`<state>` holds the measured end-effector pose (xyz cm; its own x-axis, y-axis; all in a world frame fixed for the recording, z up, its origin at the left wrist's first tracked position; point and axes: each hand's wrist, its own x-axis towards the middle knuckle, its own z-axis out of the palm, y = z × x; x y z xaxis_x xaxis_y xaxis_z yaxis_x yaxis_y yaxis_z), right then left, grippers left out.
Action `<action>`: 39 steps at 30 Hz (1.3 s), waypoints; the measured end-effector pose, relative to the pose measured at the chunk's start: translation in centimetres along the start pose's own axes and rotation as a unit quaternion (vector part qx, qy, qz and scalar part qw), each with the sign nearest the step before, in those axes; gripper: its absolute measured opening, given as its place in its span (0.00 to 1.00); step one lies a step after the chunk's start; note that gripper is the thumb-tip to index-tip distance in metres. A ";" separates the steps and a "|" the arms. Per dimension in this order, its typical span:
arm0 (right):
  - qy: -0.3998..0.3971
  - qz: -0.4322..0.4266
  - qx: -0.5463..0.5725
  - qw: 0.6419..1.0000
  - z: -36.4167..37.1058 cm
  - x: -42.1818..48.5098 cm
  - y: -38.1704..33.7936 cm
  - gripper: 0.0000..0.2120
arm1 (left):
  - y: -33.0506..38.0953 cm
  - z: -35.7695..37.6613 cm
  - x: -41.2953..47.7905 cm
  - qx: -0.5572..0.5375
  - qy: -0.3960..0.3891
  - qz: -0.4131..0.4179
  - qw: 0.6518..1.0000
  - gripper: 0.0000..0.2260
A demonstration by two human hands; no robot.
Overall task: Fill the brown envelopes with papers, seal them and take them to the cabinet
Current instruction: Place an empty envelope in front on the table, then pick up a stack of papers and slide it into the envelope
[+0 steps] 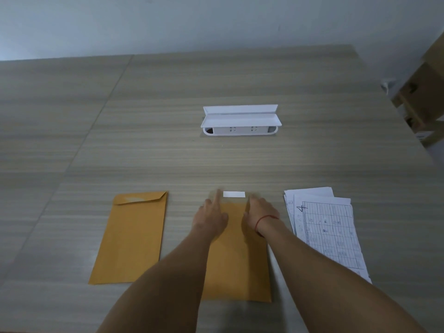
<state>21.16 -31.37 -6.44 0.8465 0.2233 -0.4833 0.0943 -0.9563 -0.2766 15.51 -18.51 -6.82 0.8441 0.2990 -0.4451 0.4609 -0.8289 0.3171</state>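
Two brown envelopes lie on the wooden table point(240, 164). The left envelope point(131, 236) lies flat with its flap folded down. The middle envelope point(236, 260) lies under both my forearms. My left hand point(211, 215) and my right hand point(260, 212) rest flat on its top end, fingers stretched forward and blurred. A white strip point(234, 194) shows between the fingertips at the envelope's top edge. A stack of printed papers point(329, 229) lies to the right of the middle envelope.
A white pop-up socket box point(240, 126) with its lid raised sits in the table's middle. Cardboard boxes point(422, 92) stand past the table's right edge. A pale wall runs behind the table.
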 end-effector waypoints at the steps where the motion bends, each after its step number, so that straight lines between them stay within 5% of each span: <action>1: -0.002 0.002 0.001 1.000 0.0 0.1 -0.2 0.18 | 0.0 0.0 0.0 0.015 -0.009 0.013 1.000 0.31; 11: -0.060 -0.028 -0.016 0.998 -0.3 0.7 -0.2 0.33 | 0.4 -1.0 1.2 0.059 -0.091 -0.019 0.994 0.32; 20: -0.035 -0.029 0.002 0.999 -0.2 0.3 0.5 0.26 | 0.1 -1.1 1.4 0.044 -0.058 -0.021 0.997 0.33; 26: 0.009 -0.024 0.025 0.999 -2.1 -1.3 3.4 0.16 | 3.4 -1.0 -0.6 0.052 0.006 0.009 0.999 0.21; 36: 0.075 0.136 0.081 0.985 -4.5 -5.3 14.7 0.03 | 13.5 4.2 -4.0 -0.099 -0.024 0.055 0.993 0.17; 39: 0.075 0.181 0.085 0.977 -3.6 -6.4 17.5 0.13 | 15.2 6.2 -4.9 -0.139 -0.029 0.053 0.988 0.16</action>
<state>19.30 -50.23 -5.16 0.8769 -0.1653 -0.4514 -0.3022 -0.9198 -0.2503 16.69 -35.53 -5.02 0.8778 0.1839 -0.4423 0.4360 -0.6891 0.5788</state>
